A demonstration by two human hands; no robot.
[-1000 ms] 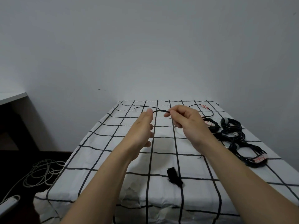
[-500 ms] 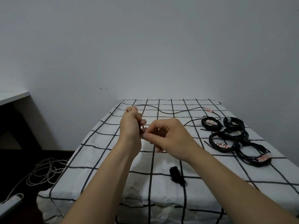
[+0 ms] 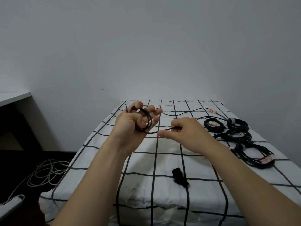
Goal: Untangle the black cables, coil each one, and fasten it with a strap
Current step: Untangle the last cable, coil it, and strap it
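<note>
Cable: thin black cable [image 3: 149, 123], partly wound into small loops round the fingers of the left hand [image 3: 130, 124], held up over the far left part of the table.
Cable axis: the loops stand roughly upright; from their lower side one taut strand runs rightward, nearly level and rising slightly, to the right hand [image 3: 189, 136].
Loose tail: past the hands the cable lies flat along the far edge of the cloth, snaking left to right toward a white tag with red marks [image 3: 211, 110].
Left hand: palm toward the camera, fingers loosely bent with the loops hooked round them; it holds the coil.
Right hand: thumb and forefinger pinch the strand; the other fingers are curled in.
Table cover: white cloth with a black grid [image 3: 146, 160].
Finished work: coiled black cable bundles [image 3: 234, 137], lying flat at the right side, touching and overlapping, some with white-and-red tags.
Strap: short black fabric strap [image 3: 180, 176], flat on the cloth near the front edge, its long axis slanting from far left to near right, apart from both hands.
Floor: loose white cord [image 3: 47, 172], in loops at the left.
</note>
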